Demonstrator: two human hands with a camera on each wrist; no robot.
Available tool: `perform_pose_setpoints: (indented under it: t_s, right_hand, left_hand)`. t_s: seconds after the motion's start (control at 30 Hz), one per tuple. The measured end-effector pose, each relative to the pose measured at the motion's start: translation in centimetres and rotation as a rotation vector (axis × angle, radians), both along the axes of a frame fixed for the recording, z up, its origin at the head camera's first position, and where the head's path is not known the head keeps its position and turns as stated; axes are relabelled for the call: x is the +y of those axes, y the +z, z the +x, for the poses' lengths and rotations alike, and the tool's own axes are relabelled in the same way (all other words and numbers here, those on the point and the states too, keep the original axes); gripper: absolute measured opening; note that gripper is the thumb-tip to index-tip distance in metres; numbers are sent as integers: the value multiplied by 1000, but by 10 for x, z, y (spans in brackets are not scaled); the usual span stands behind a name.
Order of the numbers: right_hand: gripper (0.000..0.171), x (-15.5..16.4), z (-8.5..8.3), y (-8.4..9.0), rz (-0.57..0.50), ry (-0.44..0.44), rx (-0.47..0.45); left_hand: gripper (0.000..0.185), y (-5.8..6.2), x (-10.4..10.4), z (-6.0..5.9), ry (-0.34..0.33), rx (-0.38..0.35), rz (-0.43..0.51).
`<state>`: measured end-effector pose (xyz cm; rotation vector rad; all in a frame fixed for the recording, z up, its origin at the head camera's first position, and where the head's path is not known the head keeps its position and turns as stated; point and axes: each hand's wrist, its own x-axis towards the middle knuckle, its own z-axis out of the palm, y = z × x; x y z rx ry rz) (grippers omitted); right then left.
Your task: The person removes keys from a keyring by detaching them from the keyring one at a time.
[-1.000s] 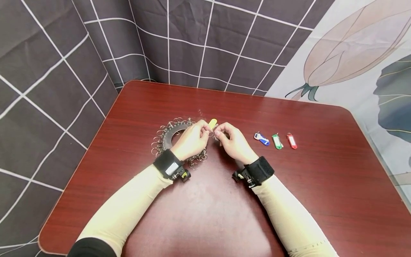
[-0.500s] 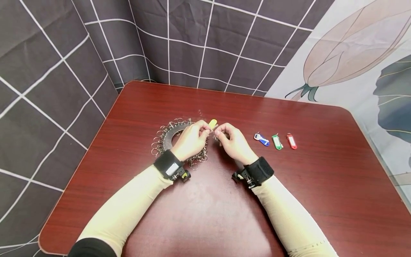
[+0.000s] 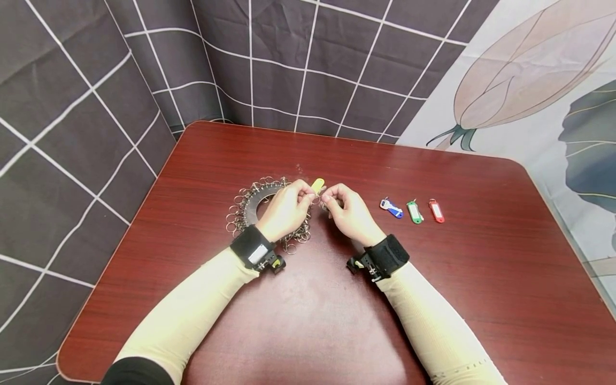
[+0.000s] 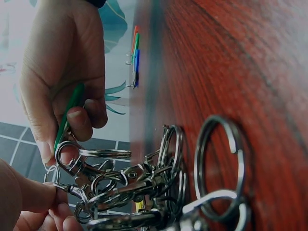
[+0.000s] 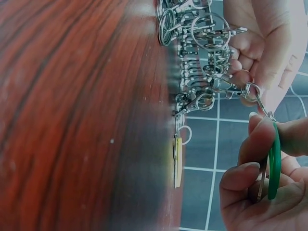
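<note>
Both hands meet over the red-brown table (image 3: pixel 457 278), just right of a dark hoop hung with several metal key rings (image 3: pixel 245 206). My left hand (image 3: pixel 308 199) pinches a small metal clasp (image 5: pixel 250 91) that hangs from that bunch of rings (image 4: pixel 144 183). My right hand (image 3: pixel 326 202) pinches a green key tag (image 5: pixel 274 163), also seen edge-on in the left wrist view (image 4: pixel 70 113), with its split ring (image 4: pixel 91 154) held against the clasp. A yellow key tag (image 3: pixel 317 185) lies on the table just beyond the fingertips.
Three key tags lie in a row to the right of my hands: blue (image 3: pixel 391 207), green (image 3: pixel 414 211) and red (image 3: pixel 436 210). Dark checked cloth hangs behind and left of the table, a flower-printed cloth to the right.
</note>
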<state>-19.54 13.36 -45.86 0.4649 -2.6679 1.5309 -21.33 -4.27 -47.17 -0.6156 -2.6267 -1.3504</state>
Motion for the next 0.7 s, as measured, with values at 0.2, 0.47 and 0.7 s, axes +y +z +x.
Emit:
perform_pose_setpoints:
  t_s: [0.2, 0.47, 0.7]
  right_hand:
    - [12, 4, -5, -10, -3, -16, -17]
    - [11, 5, -6, -9, 6, -31, -37]
    - [9, 8, -7, -7, 21, -28, -63]
  left_hand:
    - [7, 2, 1, 1, -26, 0, -15]
    - [7, 5, 1, 2, -46, 13, -20]
    - [9, 6, 2, 2, -70, 45, -37]
